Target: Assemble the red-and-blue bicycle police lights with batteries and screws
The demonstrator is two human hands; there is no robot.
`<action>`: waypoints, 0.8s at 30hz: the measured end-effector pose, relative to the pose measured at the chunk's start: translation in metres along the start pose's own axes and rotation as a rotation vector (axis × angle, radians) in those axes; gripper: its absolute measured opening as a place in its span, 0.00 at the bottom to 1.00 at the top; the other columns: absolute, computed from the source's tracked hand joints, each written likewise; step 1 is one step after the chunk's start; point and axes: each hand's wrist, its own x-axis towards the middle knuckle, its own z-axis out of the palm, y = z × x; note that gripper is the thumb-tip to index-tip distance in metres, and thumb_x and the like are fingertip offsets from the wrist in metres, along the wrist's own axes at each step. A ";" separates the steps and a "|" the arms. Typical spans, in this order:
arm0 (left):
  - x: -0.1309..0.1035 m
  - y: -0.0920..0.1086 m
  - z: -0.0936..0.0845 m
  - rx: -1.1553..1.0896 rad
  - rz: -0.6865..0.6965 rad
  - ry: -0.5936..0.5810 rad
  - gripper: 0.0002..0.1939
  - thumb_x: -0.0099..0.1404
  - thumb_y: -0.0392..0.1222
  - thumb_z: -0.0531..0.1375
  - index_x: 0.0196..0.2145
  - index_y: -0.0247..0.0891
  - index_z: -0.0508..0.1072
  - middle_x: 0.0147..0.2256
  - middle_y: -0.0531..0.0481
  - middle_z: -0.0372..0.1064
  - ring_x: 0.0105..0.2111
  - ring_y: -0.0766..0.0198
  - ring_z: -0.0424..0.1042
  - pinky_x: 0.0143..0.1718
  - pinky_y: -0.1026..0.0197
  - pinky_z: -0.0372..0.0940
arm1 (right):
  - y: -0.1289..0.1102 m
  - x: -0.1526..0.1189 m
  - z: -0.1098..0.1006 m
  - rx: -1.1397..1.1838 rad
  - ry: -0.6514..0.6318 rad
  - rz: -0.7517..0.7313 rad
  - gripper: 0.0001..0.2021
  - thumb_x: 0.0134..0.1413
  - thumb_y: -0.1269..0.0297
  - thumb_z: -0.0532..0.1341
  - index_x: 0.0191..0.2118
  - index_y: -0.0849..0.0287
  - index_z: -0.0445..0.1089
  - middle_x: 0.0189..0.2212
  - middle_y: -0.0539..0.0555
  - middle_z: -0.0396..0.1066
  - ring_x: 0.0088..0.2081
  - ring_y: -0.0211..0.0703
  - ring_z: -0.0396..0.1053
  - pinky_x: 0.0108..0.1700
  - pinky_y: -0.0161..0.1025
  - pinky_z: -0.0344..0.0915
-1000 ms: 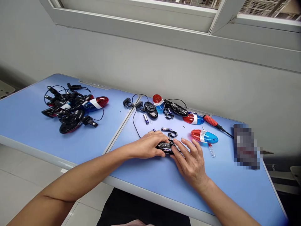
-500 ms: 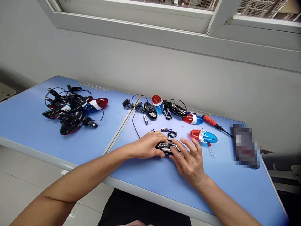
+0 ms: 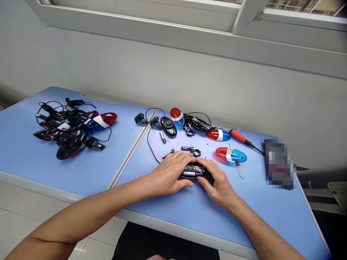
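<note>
An opened black bike light housing (image 3: 194, 168) lies on the blue table with its inner parts facing up. A blue and silver battery (image 3: 191, 174) sits along its near side. My left hand (image 3: 173, 174) grips the housing's left end, with the thumb in front and the fingers behind. Around the right end curve the fingers and thumb of my right hand (image 3: 217, 182). Just behind lie a loose battery (image 3: 187, 148) and a black ring clamp (image 3: 196, 152). Another battery (image 3: 168, 153) is partly behind my left hand.
To the right are a red-and-blue lens cover (image 3: 231, 154), a red-handled screwdriver (image 3: 238, 136) and a pixelated dark object (image 3: 279, 164). More light parts, including an open housing (image 3: 199, 124), line the back. Several assembled lights (image 3: 100, 122) are heaped at left.
My right fingers have moved off the top of the housing to its right end. A battery now shows inside along the near side. The view has shifted slightly.
</note>
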 end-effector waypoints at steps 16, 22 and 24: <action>0.005 0.010 0.007 -0.055 -0.099 0.064 0.17 0.62 0.38 0.63 0.48 0.42 0.66 0.46 0.49 0.71 0.46 0.54 0.70 0.46 0.53 0.64 | 0.003 0.003 0.007 0.057 0.069 -0.090 0.30 0.59 0.65 0.64 0.65 0.47 0.56 0.53 0.56 0.71 0.53 0.49 0.69 0.53 0.49 0.70; 0.007 0.007 0.007 -0.196 -0.129 0.051 0.14 0.62 0.37 0.62 0.46 0.42 0.66 0.45 0.50 0.71 0.46 0.55 0.69 0.46 0.54 0.64 | 0.002 0.004 0.005 0.075 0.067 -0.054 0.29 0.57 0.63 0.65 0.63 0.48 0.59 0.49 0.56 0.73 0.50 0.48 0.71 0.50 0.48 0.72; 0.008 0.006 0.007 -0.212 -0.114 0.054 0.14 0.62 0.37 0.62 0.46 0.42 0.66 0.45 0.50 0.71 0.46 0.55 0.69 0.46 0.54 0.64 | 0.002 0.004 0.005 0.080 0.062 -0.039 0.28 0.57 0.62 0.65 0.63 0.49 0.60 0.49 0.56 0.73 0.49 0.49 0.72 0.50 0.49 0.72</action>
